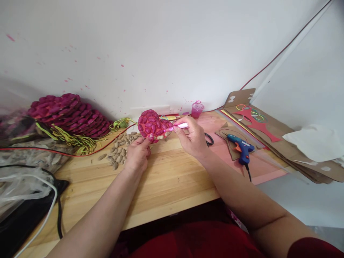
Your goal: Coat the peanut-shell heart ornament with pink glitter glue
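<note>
My left hand (138,152) is closed on the lower edge of a round disc covered with magenta-painted shells (152,124), holding it tilted above the wooden table (166,179). My right hand (192,138) pinches a pink paintbrush (179,126) whose tip touches the disc's right side. A loose pile of unpainted brown shells (119,148) lies on the table just left of my left hand.
A stack of finished magenta shell discs (70,114) with yellow-green strings sits at the back left. A small pink paint cup (197,109) stands by the wall. Scissors (209,139), a blue glue gun (241,147) and cardboard sheets (268,132) lie to the right. Cables and plastic bags fill the left edge.
</note>
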`<state>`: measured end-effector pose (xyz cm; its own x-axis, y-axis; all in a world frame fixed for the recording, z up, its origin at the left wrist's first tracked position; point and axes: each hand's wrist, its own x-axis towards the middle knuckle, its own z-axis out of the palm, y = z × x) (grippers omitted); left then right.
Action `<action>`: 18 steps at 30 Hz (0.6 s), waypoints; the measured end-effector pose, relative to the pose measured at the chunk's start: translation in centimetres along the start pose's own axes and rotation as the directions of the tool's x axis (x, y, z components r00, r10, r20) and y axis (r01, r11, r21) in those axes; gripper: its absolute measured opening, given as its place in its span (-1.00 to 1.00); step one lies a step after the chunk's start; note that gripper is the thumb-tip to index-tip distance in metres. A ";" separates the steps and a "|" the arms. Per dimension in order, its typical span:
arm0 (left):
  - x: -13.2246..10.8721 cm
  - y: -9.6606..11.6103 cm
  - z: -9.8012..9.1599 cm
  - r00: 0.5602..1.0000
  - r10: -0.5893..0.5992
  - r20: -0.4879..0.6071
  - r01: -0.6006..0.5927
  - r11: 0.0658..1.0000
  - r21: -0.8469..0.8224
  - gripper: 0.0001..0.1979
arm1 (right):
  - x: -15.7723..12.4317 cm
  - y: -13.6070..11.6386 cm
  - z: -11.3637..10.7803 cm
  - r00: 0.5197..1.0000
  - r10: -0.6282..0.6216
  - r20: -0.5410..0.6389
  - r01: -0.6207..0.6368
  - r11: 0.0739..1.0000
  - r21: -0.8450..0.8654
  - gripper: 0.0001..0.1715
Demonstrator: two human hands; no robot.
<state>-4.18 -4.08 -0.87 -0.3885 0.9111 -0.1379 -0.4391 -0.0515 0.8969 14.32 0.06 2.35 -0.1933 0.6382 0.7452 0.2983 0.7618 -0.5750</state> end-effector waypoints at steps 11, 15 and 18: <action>0.1 -0.1 0.1 1.000 0.009 -0.005 -0.009 1.000 0.019 -0.65 | 0.0 0.1 -0.3 0.999 0.028 -0.044 -0.030 0.998 -0.048 -0.85; 0.1 -0.2 0.0 1.000 0.018 -0.008 -0.017 0.999 0.027 -0.65 | 0.0 0.1 -0.3 0.999 -0.001 -0.047 -0.003 0.996 -0.087 -0.91; 0.1 -0.2 -0.1 1.000 0.011 -0.003 -0.011 1.000 0.025 -0.64 | 0.0 0.0 -0.3 0.999 -0.029 -0.042 0.026 0.998 -0.063 -0.90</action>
<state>-4.20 -4.00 -1.07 -0.3955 0.9093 -0.1293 -0.4142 -0.0509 0.9088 14.57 0.06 2.44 -0.1628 0.6109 0.7748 0.3516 0.7696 -0.5329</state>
